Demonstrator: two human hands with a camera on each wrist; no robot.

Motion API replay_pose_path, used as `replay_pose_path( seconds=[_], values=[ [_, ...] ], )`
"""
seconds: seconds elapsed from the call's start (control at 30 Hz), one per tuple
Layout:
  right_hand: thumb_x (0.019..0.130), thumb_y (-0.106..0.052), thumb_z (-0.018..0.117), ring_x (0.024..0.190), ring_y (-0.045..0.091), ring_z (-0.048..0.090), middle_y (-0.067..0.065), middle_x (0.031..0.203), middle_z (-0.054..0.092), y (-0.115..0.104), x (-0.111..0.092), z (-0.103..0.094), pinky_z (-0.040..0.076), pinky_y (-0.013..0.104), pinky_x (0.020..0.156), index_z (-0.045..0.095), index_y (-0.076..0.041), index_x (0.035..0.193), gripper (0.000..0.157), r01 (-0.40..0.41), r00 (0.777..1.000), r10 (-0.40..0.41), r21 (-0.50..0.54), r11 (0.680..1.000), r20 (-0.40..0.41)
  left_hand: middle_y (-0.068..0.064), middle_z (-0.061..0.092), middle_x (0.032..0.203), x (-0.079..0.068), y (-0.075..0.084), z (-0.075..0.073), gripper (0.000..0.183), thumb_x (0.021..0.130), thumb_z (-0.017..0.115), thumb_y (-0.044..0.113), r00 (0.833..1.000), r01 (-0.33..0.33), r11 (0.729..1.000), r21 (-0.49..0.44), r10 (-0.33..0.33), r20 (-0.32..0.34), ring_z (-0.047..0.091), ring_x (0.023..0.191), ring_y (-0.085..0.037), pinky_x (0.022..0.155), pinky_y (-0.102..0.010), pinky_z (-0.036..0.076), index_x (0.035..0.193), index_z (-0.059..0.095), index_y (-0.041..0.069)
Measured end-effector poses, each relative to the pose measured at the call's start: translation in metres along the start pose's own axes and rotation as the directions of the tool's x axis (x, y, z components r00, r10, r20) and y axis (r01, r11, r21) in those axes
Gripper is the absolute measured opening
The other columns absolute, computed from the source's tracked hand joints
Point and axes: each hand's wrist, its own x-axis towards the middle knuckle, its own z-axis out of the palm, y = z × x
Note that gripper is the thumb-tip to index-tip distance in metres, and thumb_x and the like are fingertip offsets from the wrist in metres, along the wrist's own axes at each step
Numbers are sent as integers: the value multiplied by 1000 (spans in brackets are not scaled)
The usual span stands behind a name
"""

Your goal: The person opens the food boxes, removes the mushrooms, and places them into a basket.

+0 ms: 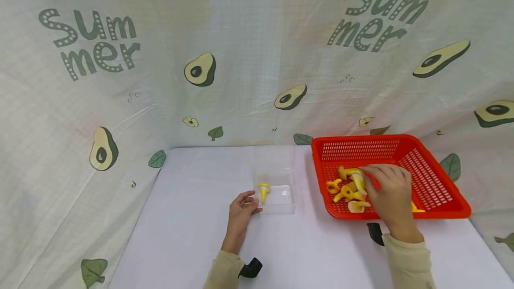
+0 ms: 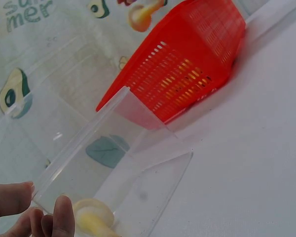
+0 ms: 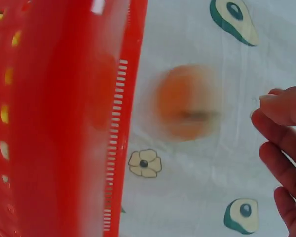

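At the left side of a clear plastic box (image 1: pixel 286 208), my left hand (image 1: pixel 242 212) holds its edge between thumb and fingers. One yellow mushroom (image 1: pixel 263 192) stands inside the box against that side. Over the red basket (image 1: pixel 437 208), my right hand (image 1: pixel 390 193) is bent down with its fingertips close together. A yellow mushroom with a pale stem (image 1: pixel 356 179) is at those fingertips in the head view. In the right wrist view this mushroom (image 3: pixel 185 102) is a blur in the air, apart from the fingers (image 3: pixel 271 121).
More yellow mushrooms (image 1: pixel 349 193) lie in the left part of the basket. Behind the box stands its raised clear lid (image 1: pixel 275 157). A cloth printed with avocados (image 1: pixel 201 70) hangs behind the white table (image 1: pixel 192 217).
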Motion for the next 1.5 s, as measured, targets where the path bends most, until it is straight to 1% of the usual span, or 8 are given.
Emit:
replay_pose_path(
  seconds=[0.13, 0.33, 0.43, 0.63, 0.9, 1.1, 1.3, 1.5],
  values=[
    [74, 9, 87, 98, 41, 61, 21, 98, 74, -10, -1, 7, 40, 58, 88, 77, 4, 102, 30, 3, 999, -5, 52, 999, 41, -5, 57, 97, 0, 0, 0, 40, 99, 65, -9, 1000, 0, 1000, 2, 0, 1, 60, 85, -13, 77, -25, 65, 136, 55, -18],
    [72, 6, 90, 96, 37, 64, 15, 100, 75, -44, 0, 39, 44, 51, 87, 79, -2, 100, 32, 117, 987, -135, 176, 977, 92, -4, 57, 97, 1, 0, 1, 40, 99, 66, -7, 1000, 6, 1000, 1, -6, -5, 60, 84, -13, 77, -25, 65, 137, 55, -16],
    [74, 4, 91, 96, 34, 65, 11, 100, 75, -62, 0, 56, 48, 49, 86, 80, -5, 100, 30, 147, 977, -176, 215, 965, 122, -4, 56, 97, 1, 1, 2, 40, 98, 67, -8, 1000, 6, 1000, 0, -6, -9, 60, 84, -13, 76, -25, 65, 136, 55, -17],
    [81, -5, 91, 105, 27, 66, 5, 108, 75, -93, 2, 79, 55, 47, 94, 80, -10, 109, 30, 85, 949, -152, 242, 967, 274, -4, 57, 95, 3, 0, 4, 41, 98, 66, -10, 1000, -4, 1000, -19, 4, -8, 60, 82, -12, 75, -25, 65, 136, 55, -18],
    [83, -14, 92, 111, 26, 66, 2, 114, 75, -115, 10, 103, 58, 48, 103, 78, -12, 116, 35, 67, 912, -150, 220, 973, 383, -4, 56, 96, 4, 1, 4, 41, 98, 66, -9, 1000, 5, 1000, -10, -6, -13, 61, 82, -12, 75, -25, 65, 137, 54, -17],
    [83, -11, 91, 106, 26, 67, 3, 112, 75, -125, 13, 120, 58, 47, 101, 78, -10, 115, 34, 61, 892, -157, 232, 971, 423, -4, 57, 97, 3, 0, 3, 41, 99, 66, -8, 1000, 1, 1000, -11, -1, -3, 61, 83, -12, 76, -25, 65, 137, 54, -18],
    [82, -5, 89, 100, 28, 68, 4, 108, 75, -129, 8, 143, 58, 46, 95, 78, -8, 113, 32, 34, 889, -139, 238, 971, 437, -4, 57, 96, 1, 1, 3, 41, 98, 66, -9, 1000, 0, 1000, -11, 0, -6, 61, 83, -12, 76, -24, 65, 136, 55, -18],
    [82, -4, 88, 95, 29, 69, 5, 105, 76, -132, 5, 156, 59, 46, 89, 79, -7, 110, 30, 13, 886, -111, 215, 977, 449, -4, 57, 95, 1, 0, 2, 41, 98, 66, -10, 1000, -2, 1000, -15, 2, -6, 61, 82, -11, 74, -23, 65, 136, 54, -19]
  ],
)
